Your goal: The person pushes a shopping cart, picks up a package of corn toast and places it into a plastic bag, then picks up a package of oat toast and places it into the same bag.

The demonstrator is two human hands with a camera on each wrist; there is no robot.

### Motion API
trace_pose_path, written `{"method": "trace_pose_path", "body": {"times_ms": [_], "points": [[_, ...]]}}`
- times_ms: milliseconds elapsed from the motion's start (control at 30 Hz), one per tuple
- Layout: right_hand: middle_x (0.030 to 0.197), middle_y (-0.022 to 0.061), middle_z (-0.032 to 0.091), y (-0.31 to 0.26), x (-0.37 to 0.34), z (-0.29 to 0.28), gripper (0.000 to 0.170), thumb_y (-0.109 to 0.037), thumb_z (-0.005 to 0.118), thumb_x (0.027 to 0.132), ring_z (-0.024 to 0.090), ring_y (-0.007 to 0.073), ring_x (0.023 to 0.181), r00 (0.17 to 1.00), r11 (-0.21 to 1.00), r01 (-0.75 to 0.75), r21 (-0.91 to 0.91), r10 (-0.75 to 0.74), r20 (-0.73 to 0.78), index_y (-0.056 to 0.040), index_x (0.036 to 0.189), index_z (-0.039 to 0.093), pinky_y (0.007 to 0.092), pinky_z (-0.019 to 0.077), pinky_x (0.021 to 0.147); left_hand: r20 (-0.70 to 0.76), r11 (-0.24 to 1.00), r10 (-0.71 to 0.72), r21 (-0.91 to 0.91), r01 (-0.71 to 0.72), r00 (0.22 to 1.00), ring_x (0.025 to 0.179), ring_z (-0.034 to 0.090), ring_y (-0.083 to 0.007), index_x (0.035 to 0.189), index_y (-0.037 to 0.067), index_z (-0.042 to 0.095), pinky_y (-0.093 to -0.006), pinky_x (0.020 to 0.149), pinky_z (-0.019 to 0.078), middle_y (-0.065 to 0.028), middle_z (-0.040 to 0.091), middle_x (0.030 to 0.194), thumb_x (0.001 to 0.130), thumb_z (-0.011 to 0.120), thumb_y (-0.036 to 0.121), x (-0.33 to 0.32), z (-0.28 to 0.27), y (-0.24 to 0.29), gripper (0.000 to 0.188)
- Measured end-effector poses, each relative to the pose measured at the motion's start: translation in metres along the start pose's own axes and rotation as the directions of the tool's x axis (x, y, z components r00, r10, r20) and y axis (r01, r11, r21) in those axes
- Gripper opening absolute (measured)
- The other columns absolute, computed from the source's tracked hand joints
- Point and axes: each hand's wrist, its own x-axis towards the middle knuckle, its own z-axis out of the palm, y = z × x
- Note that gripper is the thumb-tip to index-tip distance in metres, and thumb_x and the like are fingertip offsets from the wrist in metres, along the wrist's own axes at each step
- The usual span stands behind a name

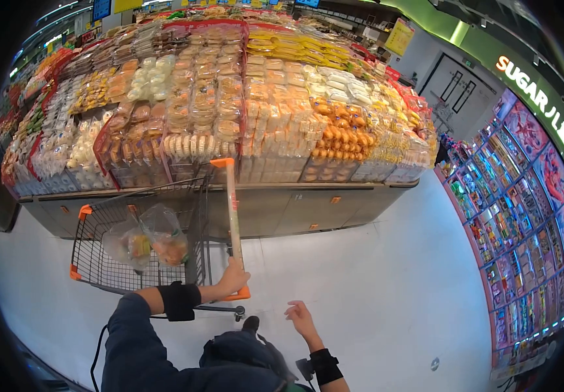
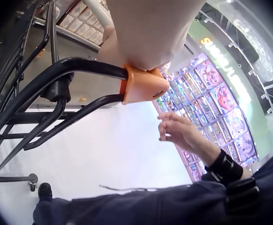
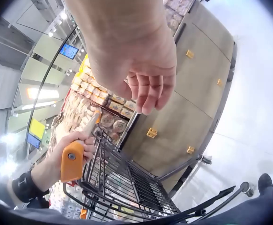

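In the head view, a shopping cart [image 1: 195, 242] stands at eight o'clock, the left hand [image 1: 233, 277] gripping its handle [image 1: 233, 215]; the right hand [image 1: 303, 320], at six, has relaxed fingers. Plastic bags [image 1: 167, 238] inside, plain here, escape the left-wrist view.

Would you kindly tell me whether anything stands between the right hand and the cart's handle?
Nothing visible blocks the right hand from the handle; open space lies between them. The left hand does grip the handle's nearer end, though, so that stretch is occupied.
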Motion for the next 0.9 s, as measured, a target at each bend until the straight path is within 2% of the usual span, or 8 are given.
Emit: {"method": "trace_pose_path", "body": {"times_ms": [133,233,367,467,567,667,767,900], "points": [[0.078,0.0068,0.058,-0.013,0.059,-0.019,0.022,-0.004,0.045,0.086,0.056,0.0128,0.07,0.997,0.998,0.014,-0.061,-0.009,0.082,-0.0026,0.107,0.046,0.0257,0.0469,0.067,0.013,0.991,-0.022,-0.134,0.024,1.0,0.069,0.055,-0.0249,0.104,-0.003,0.025,-0.0359,0.058,0.0453,-0.0157,0.048,0.077,0.074,0.053,0.008,-0.004,0.004,-0.004,0.043],[0.079,0.0067,0.058,-0.022,0.095,-0.015,0.02,-0.006,0.046,0.086,0.056,0.0131,0.071,0.986,0.999,-0.002,-0.048,0.01,0.165,-0.0026,0.106,0.047,0.0261,0.0467,0.067,0.049,0.99,-0.03,-0.135,0.036,0.998,0.068,0.053,-0.0208,0.105,-0.003,0.025,-0.034,0.058,0.0449,-0.0125,0.045,0.077,0.074,0.053,0.007,-0.013,-0.002,0.013,0.043],[0.08,0.0061,0.059,-0.047,0.149,-0.002,0.02,-0.01,0.048,0.087,0.057,0.0151,0.073,0.967,0.991,0.024,-0.13,0.01,0.254,-0.0027,0.105,0.049,0.0275,0.047,0.068,0.06,0.998,-0.043,-0.034,0.045,0.997,0.073,0.056,-0.0264,0.109,-0.004,0.024,-0.0381,0.062,0.0456,-0.02,0.049,0.083,0.075,0.053,0.012,-0.013,0.0,0.009,0.047],[0.085,0.0074,0.058,-0.054,0.192,0.012,0.023,-0.012,0.05,0.085,0.057,0.0177,0.076,0.946,0.954,0.199,-0.226,-0.126,0.299,-0.0029,0.107,0.05,0.0289,0.047,0.071,0.031,1.0,0.004,-0.025,-0.003,1.0,0.072,0.057,-0.0313,0.111,-0.005,0.022,-0.0401,0.062,0.0457,-0.0223,0.051,0.082,0.076,0.054,0.016,-0.016,0.002,0.007,0.052],[0.104,0.0129,0.054,-0.071,0.229,0.021,0.033,-0.008,0.054,0.081,0.055,0.0219,0.089,0.895,0.932,0.256,-0.257,-0.128,0.428,-0.0042,0.113,0.047,0.0318,0.0465,0.075,0.024,1.0,0.012,-0.029,-0.011,1.0,0.07,0.057,-0.0336,0.113,-0.007,0.021,-0.0398,0.062,0.0457,-0.0221,0.052,0.077,0.076,0.055,0.018,-0.015,0.003,0.004,0.056],[0.121,0.0153,0.043,-0.093,0.267,0.034,0.049,0.003,0.057,0.071,0.043,0.0314,0.112,0.79,0.81,0.515,-0.281,-0.321,0.523,-0.0055,0.117,0.043,0.0373,0.0382,0.092,0.11,0.985,-0.162,-0.036,0.167,0.981,0.068,0.057,-0.0335,0.112,-0.007,0.022,-0.0394,0.061,0.0454,-0.0216,0.053,0.074,0.077,0.056,0.019,-0.016,-0.003,0.022,0.056],[0.129,0.0173,0.036,-0.133,0.303,0.046,0.057,0.004,0.057,0.068,0.034,0.0371,0.12,0.653,0.684,0.687,-0.245,-0.432,0.622,-0.0053,0.122,0.04,0.0406,0.0304,0.1,0.063,0.991,-0.128,-0.016,0.129,0.99,0.068,0.058,-0.0337,0.111,-0.004,0.024,-0.0391,0.061,0.045,-0.022,0.054,0.075,0.077,0.057,0.019,-0.015,0.0,0.019,0.053],[0.134,0.0166,0.033,-0.166,0.355,0.06,0.061,0.005,0.057,0.065,0.03,0.0358,0.125,0.458,0.558,0.819,-0.132,-0.499,0.735,-0.0045,0.123,0.04,0.0412,0.0282,0.102,-0.002,0.985,-0.17,0.007,0.17,0.985,0.068,0.057,-0.0379,0.111,0.001,0.028,-0.0418,0.062,0.0448,-0.0218,0.055,0.076,0.077,0.055,0.021,-0.013,0.006,0.025,0.048]]}}
